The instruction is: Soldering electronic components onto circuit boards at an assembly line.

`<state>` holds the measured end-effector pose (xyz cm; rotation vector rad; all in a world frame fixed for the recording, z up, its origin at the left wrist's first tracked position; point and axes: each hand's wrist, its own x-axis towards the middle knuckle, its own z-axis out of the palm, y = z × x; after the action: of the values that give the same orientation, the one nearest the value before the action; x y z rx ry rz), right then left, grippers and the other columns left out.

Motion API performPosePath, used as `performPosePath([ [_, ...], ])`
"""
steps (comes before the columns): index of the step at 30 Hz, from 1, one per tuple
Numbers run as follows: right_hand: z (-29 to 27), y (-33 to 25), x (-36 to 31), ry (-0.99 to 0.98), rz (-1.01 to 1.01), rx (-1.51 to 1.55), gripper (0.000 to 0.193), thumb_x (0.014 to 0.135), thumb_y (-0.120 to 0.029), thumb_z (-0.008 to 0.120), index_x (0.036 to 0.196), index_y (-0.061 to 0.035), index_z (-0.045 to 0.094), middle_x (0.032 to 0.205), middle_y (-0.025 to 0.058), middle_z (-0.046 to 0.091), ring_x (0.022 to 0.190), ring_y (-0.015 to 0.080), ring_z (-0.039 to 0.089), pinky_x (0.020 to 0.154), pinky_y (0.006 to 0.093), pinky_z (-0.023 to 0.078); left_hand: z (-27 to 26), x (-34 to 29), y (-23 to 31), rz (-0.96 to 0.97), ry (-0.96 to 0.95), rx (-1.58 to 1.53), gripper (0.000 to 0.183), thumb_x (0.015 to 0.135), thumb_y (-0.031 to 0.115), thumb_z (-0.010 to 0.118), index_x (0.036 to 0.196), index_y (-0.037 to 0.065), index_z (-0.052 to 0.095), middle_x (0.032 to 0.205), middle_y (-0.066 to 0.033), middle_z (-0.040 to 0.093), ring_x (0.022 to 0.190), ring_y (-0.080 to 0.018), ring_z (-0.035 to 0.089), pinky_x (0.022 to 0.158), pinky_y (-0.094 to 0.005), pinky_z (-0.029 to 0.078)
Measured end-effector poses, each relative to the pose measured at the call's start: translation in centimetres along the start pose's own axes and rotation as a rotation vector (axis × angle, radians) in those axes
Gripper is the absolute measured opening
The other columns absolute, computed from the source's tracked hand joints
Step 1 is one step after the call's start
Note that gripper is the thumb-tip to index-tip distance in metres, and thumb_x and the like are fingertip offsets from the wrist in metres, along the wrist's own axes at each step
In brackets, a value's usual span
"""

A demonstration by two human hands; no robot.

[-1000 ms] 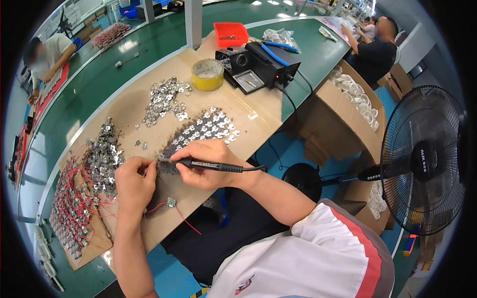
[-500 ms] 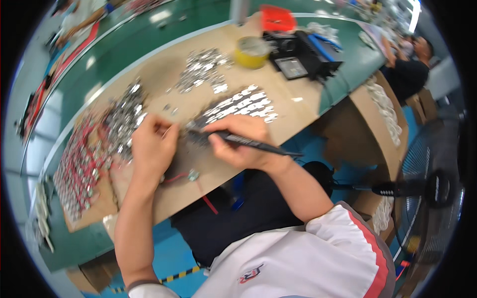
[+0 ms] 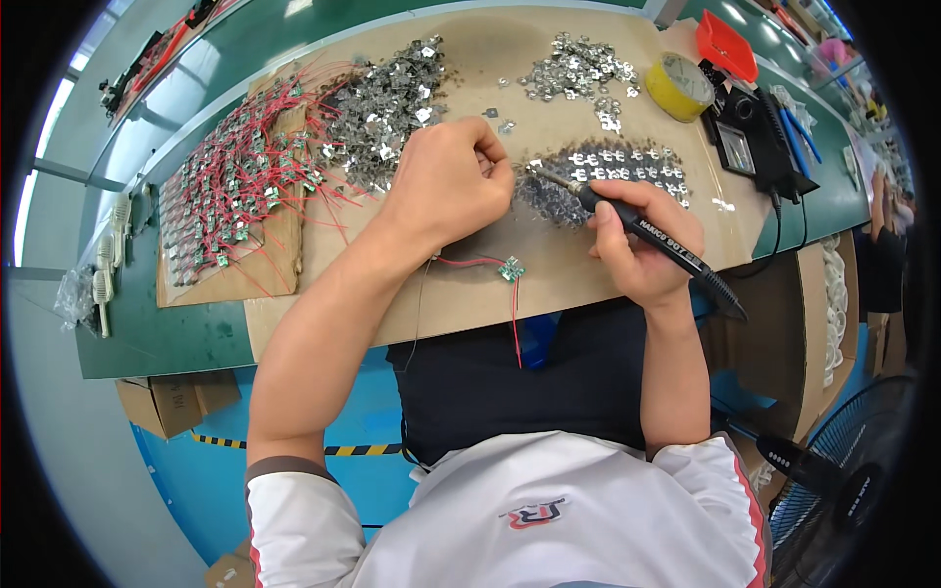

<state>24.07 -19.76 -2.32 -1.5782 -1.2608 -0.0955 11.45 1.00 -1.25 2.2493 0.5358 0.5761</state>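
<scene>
My right hand (image 3: 647, 240) grips a black soldering iron (image 3: 671, 245) like a pen, its metal tip pointing left over a small silver metal piece. That tip stands by the left end of several rows of small silver metal clips (image 3: 627, 162) on the brown board. My left hand (image 3: 453, 181) is closed just left of the tip, fingers curled inward; what they pinch is hidden. A thin grey wire hangs below its wrist. Nearer me, a small green circuit board (image 3: 512, 269) with red wires lies close to the table's front edge.
Left of my hands lie a heap of silver metal parts (image 3: 382, 108) and many wired green boards (image 3: 230, 186) on cardboard. Farther back are loose clips (image 3: 578, 69), yellow tape (image 3: 679, 85), a red tray (image 3: 726, 46) and a black soldering station (image 3: 750, 137). A fan (image 3: 833, 470) stands right.
The view has swung, so the table and both hands sit farther right and higher in the picture. My right hand still holds the soldering iron; the left stays closed near its tip.
</scene>
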Motion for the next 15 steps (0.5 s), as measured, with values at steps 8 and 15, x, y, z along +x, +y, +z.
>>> performPosePath([
  [8, -0.15, 0.12, 0.17, -0.004, 0.009, -0.020, 0.018, 0.092, 0.004, 0.070, 0.110, 0.0060, 0.075, 0.076, 0.0070, 0.074, 0.058, 0.0093, 0.068, 0.054, 0.0214, 0.052, 0.48, 0.25, 0.15, 0.038, -0.014, 0.022, 0.011, 0.083, 0.009, 0.076, 0.084, -0.001, 0.073, 0.064, -0.0060, 0.066, 0.059, -0.0130, 0.062, 0.060, -0.0307, 0.052],
  [15, -0.15, 0.23, 0.29, -0.003, -0.009, -0.028, 0.018, 0.092, 0.004, 0.070, 0.109, 0.0061, 0.075, 0.077, 0.0076, 0.074, 0.057, 0.0093, 0.068, 0.054, 0.0217, 0.052, 0.48, 0.26, 0.04, 0.035, -0.019, 0.041, 0.011, 0.083, 0.010, 0.076, 0.085, -0.001, 0.074, 0.064, -0.0064, 0.066, 0.058, -0.0132, 0.063, 0.060, -0.0311, 0.053],
])
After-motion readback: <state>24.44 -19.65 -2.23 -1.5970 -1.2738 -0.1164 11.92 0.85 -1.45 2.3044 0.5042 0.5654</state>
